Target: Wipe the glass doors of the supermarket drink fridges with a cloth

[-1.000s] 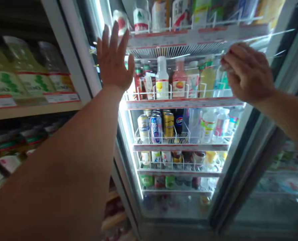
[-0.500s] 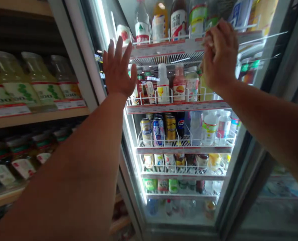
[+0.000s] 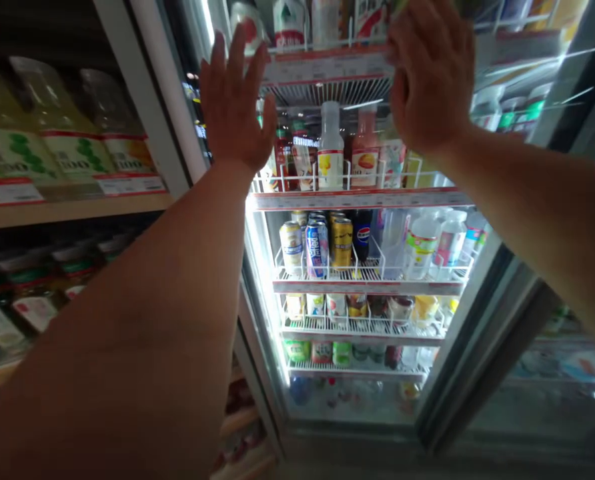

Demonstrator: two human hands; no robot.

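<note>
Basically, from the head cam, a lit drinks cooler [image 3: 367, 288] is seen mid-frame, its stocked shelves set behind a glass front [image 3: 372, 400] that stretches from top centre to bottom centre. L hand [image 3: 235, 110] is raised at upper left of centre, palm turned to the glass, fingers spread, nothing grasped; whether the glass is touched can't be told. R hand [image 3: 430, 77] is held up at top right of centre, fingers bent & bunched; its palm side is hidden, so whether anything is gripped can't be told. Near the L fingertips, a white container [image 3: 247, 28] w/ a red mark is seen on the top shelf. Between the hands, a bit lower, a pale btl. [image 3: 331, 150] & a pink btl. [image 3: 365, 150] are lined up side by side. Approx. mid-frame, one shelf down, a blue can [image 3: 317, 248] & a gold can [image 3: 341, 243] are stood next to each other. At far left, big juice btls. [image 3: 60, 130] are shelved above dark jars [image 3: 30, 287]; price tags [image 3: 130, 185] are fixed along the upper shelf edge.
</note>
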